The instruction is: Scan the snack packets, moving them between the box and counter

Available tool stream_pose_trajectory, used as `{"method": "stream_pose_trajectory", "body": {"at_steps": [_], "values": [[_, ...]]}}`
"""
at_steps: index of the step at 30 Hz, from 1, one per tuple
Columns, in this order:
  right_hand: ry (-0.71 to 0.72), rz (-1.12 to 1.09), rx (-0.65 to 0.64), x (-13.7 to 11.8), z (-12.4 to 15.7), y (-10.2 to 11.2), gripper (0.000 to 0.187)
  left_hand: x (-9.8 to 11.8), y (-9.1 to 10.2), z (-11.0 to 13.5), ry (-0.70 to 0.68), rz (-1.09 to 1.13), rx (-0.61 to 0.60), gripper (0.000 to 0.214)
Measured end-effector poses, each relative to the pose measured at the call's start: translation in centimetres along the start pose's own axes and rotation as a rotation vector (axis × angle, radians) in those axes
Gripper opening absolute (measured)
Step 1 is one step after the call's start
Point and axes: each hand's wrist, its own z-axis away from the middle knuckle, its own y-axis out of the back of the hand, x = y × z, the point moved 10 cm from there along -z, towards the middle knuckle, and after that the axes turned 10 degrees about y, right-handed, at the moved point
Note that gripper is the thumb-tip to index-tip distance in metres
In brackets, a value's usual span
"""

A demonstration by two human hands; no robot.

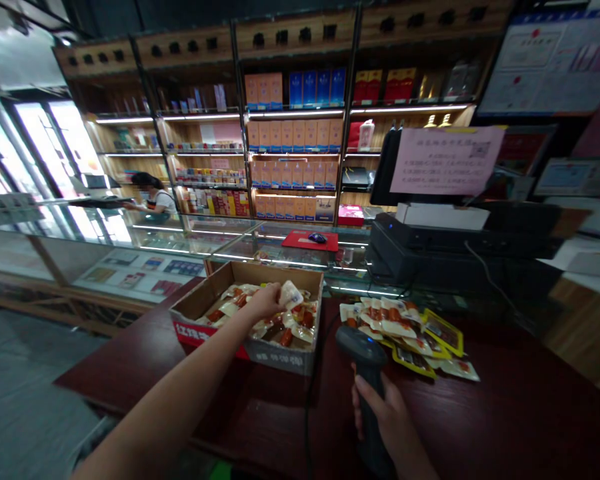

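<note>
My left hand point(266, 303) is over an open cardboard box point(280, 359) and pinches a small clear snack packet point(291, 295) by its edge. Inside the box lie several similar vacuum-sealed packets point(286, 337) with reddish-brown contents. My right hand point(380, 407) is wrapped round the handle of a dark barcode scanner point(363, 347), whose head tilts up toward the left with a small blue light on it. To the right of the scanner, a pile of sealed packets point(387, 317) lies on the dark red table point(260, 413), some of them yellow-edged packets point(443, 331).
A glass display counter point(180, 230) runs behind the table, with a computer mouse point(317, 237) on a red mat point(295, 241). A monitor point(387, 167) bearing a pink sheet stands at right. Shelves of boxes point(295, 137) line the wall. Another person point(157, 197) sits far left.
</note>
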Motion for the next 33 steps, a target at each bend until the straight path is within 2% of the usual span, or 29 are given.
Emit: {"method": "stream_pose_trajectory", "body": {"at_steps": [3, 6, 8, 11, 13, 17, 19, 21, 27, 33], "values": [[-0.011, 0.007, -0.009, -0.4, 0.4, 0.0, 0.052, -0.9, 2.9, 0.1, 0.115, 0.344, 0.201, 0.032], [-0.021, 0.009, -0.016, -0.9, 0.7, -0.2, 0.054, -2.4, 4.2, 0.8, 0.192, 0.786, 0.350, 0.038], [-0.013, 0.013, -0.022, -1.3, 0.7, -0.4, 0.054, -2.7, 4.7, 1.7, 0.188, 1.006, 0.441, 0.038], [0.001, 0.026, -0.045, -1.6, 0.6, -1.0, 0.053, -1.9, 5.7, 3.6, 0.118, 1.139, 0.551, 0.032], [0.000, 0.028, -0.060, -1.7, 0.4, -1.4, 0.052, -0.9, 5.4, 4.5, 0.099, 1.207, 0.515, 0.029], [0.007, 0.023, -0.080, -2.2, 0.1, -2.2, 0.051, 0.9, 2.1, 5.3, 0.148, 1.369, 0.234, 0.033], [0.021, 0.016, -0.092, -2.8, -0.1, -2.6, 0.051, 1.4, 0.7, 5.8, 0.165, 1.350, 0.143, 0.035], [0.050, 0.007, -0.102, -3.5, -0.3, -3.1, 0.050, 1.6, 0.0, 6.3, 0.163, 1.257, 0.131, 0.030], [0.125, -0.034, -0.112, -5.5, -1.0, -4.6, 0.049, 2.5, 1.0, 7.3, 0.070, 0.912, 0.266, 0.020], [0.126, -0.074, -0.096, -5.3, -1.2, -5.0, 0.051, 2.7, 0.9, 7.4, 0.063, 0.824, 0.255, 0.020]]}}
